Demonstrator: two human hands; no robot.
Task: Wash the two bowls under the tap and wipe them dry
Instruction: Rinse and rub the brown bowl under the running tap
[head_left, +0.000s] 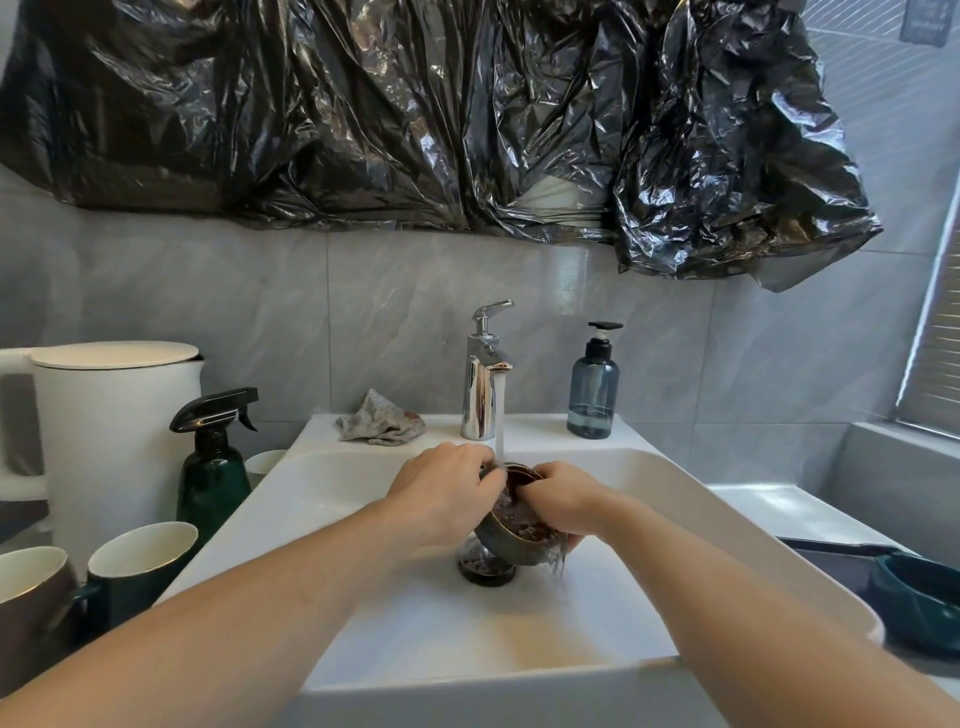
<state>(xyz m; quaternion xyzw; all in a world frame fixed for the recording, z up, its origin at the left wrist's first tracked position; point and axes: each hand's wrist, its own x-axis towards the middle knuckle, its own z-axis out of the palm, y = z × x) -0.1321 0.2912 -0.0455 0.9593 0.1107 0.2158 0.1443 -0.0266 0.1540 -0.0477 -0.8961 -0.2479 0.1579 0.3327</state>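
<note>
Over the white sink (675, 499), a bowl (511, 540) is being gripped by the left hand (441, 488) and right hand (563, 499) under the running tap (480, 379); wiping is still awaited.

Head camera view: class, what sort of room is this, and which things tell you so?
Probably a bathroom or small washroom used for dishes: a white basin with a chrome tap running, a soap pump bottle beside it, and grey tiled walls.

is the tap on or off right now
On. A stream of water runs from the tap down onto the bowl that the left hand and right hand hold over the sink.
</note>
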